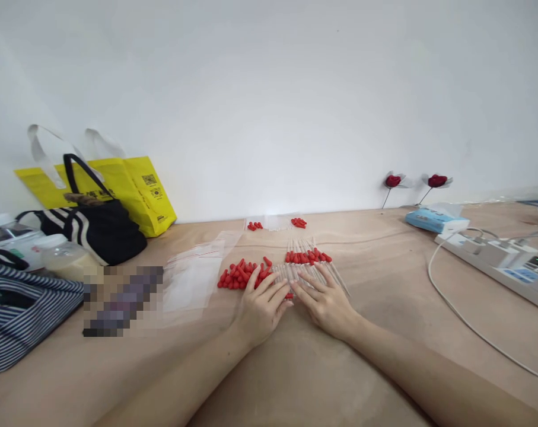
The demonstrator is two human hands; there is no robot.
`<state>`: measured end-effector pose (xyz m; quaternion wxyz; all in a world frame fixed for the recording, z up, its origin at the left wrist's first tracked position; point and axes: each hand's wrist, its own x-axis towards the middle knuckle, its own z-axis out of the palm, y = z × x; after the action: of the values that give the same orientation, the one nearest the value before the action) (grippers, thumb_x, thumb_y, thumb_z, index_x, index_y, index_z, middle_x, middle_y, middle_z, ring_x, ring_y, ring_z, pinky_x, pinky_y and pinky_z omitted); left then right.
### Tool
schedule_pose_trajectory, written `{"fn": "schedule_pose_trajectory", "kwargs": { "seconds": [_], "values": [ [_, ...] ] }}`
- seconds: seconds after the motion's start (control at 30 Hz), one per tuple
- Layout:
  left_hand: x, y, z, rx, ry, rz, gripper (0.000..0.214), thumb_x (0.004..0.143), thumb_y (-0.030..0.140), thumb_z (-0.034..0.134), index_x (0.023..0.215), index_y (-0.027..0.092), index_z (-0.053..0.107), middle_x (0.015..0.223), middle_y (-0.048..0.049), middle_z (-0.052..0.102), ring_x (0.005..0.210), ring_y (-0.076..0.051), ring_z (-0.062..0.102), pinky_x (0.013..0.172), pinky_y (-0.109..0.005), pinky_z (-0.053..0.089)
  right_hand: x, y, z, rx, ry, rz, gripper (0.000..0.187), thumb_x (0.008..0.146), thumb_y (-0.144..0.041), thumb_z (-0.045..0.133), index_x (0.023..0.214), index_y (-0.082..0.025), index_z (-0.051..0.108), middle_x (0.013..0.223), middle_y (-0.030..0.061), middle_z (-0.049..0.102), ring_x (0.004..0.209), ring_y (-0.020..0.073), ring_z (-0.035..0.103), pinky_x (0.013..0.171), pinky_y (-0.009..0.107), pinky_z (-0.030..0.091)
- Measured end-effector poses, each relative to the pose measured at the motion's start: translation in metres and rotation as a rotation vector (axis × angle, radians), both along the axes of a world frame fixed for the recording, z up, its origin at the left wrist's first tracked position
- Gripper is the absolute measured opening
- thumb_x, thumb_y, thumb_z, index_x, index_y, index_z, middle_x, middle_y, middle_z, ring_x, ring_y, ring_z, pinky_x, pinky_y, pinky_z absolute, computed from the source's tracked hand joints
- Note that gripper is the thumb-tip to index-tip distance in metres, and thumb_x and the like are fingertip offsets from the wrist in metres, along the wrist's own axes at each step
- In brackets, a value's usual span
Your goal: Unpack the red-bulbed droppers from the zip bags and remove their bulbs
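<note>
My left hand (260, 303) lies palm down with its fingers stretched out, over the near right side of a heap of red, drop-shaped pieces (238, 275). My right hand (328, 303) rests flat beside it, fingers spread across a bundle of thin pale sticks (337, 279). A row of red pieces (302, 257) sits among the sticks, just beyond my fingertips. Another bit of red shows between the two hands. Whatever lies under the palms is hidden. Clear plastic bags (191, 276) are left of the heap.
Near the wall lie two small red clusters (299, 223). At left are a yellow bag (148, 196), a black bag (112, 231), a jar (66, 258) and a striped bag (32, 320). At right are a tissue pack (435, 220), a power strip (495, 267) and a white cable (451, 308).
</note>
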<state>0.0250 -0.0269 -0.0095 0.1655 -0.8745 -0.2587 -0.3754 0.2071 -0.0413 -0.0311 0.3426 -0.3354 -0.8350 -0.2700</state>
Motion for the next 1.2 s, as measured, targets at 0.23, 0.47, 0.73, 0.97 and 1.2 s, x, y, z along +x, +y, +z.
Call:
{"fn": "schedule_pose_trajectory", "kwargs": {
  "seconds": [0.23, 0.47, 0.73, 0.97, 1.2],
  "values": [
    [-0.005, 0.002, 0.000, -0.009, 0.093, -0.006, 0.014, 0.083, 0.023, 0.049, 0.078, 0.022, 0.063, 0.091, 0.0026, 0.069, 0.095, -0.019, 0.057, 0.103, -0.052, 0.019, 0.003, -0.003, 0.000, 0.006, -0.031, 0.073, 0.024, 0.082, -0.008, 0.041, 0.097, -0.012, 0.060, 0.079, 0.0074, 0.068, 0.102, 0.0214, 0.055, 0.103, 0.053, 0.022],
    [-0.009, 0.001, 0.003, 0.012, 0.097, -0.017, 0.018, 0.084, 0.021, 0.048, 0.071, 0.022, 0.061, 0.087, 0.0066, 0.069, 0.092, -0.017, 0.059, 0.105, -0.054, 0.011, 0.002, -0.004, -0.001, -0.011, -0.047, 0.085, 0.024, 0.084, -0.008, 0.039, 0.099, -0.012, 0.058, 0.072, 0.0052, 0.067, 0.105, 0.0212, 0.053, 0.103, 0.054, 0.021],
    [-0.011, -0.002, 0.005, -0.025, 0.125, -0.014, 0.022, 0.084, 0.017, 0.044, 0.072, 0.022, 0.060, 0.091, 0.0044, 0.069, 0.097, -0.018, 0.057, 0.103, -0.054, 0.014, 0.002, -0.005, -0.001, 0.004, -0.040, 0.084, 0.027, 0.083, -0.007, 0.038, 0.101, -0.013, 0.058, 0.076, 0.0062, 0.067, 0.105, 0.0213, 0.053, 0.103, 0.054, 0.024],
    [-0.010, -0.001, 0.003, 0.003, 0.139, -0.036, 0.021, 0.080, 0.012, 0.042, 0.072, 0.021, 0.059, 0.096, 0.0032, 0.067, 0.100, -0.020, 0.055, 0.102, -0.052, 0.014, 0.001, -0.005, -0.004, 0.026, -0.019, 0.063, 0.027, 0.083, -0.007, 0.038, 0.101, -0.014, 0.058, 0.080, 0.0067, 0.068, 0.106, 0.0213, 0.053, 0.102, 0.052, 0.025],
    [-0.027, -0.001, 0.007, -0.024, 0.048, 0.123, 0.023, 0.084, 0.016, 0.038, 0.076, 0.019, 0.060, 0.090, -0.0020, 0.067, 0.088, -0.020, 0.057, 0.086, -0.043, 0.033, 0.016, -0.006, 0.001, -0.024, 0.101, -0.117, 0.025, 0.085, -0.014, 0.040, 0.100, -0.015, 0.060, 0.065, 0.0045, 0.064, 0.074, 0.0172, 0.062, 0.077, 0.035, 0.046]
  ]
}}
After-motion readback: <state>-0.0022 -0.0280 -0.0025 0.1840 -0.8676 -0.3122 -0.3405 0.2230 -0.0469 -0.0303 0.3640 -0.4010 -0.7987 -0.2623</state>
